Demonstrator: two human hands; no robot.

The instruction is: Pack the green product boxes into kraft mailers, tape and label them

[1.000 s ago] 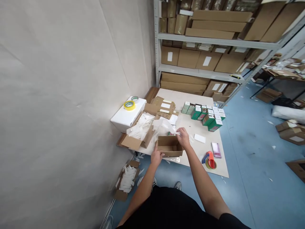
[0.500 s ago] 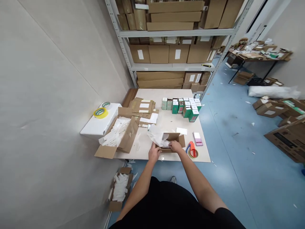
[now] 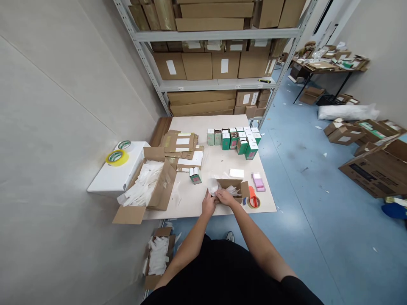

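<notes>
An open cardboard box (image 3: 244, 189) lies at the near edge of the table, with crumpled white packing material (image 3: 233, 190) inside. A bunched piece of translucent white wrap (image 3: 212, 186) is at the box's left end. My left hand (image 3: 208, 204) is closed at the near left corner of the box, thumb up beside the wrap. My right hand (image 3: 225, 197) reaches over the near wall, its fingers closed on the wrap close to my left fingertips. Part of the box's near wall is hidden by my hands.
A small green-and-white carton (image 3: 195, 175) stands left of the box; several more cartons (image 3: 242, 146) stand at the back right. An orange tape dispenser (image 3: 253, 198) lies right of the box. Flattened cardboard (image 3: 179, 144) and a carton of white strips (image 3: 163, 190) are to the left.
My right hand has moved left, toward my left hand. The wrap has shrunk to a bunch at the box's left end, uncovering white packing inside and the small carton behind. The view has shifted.
</notes>
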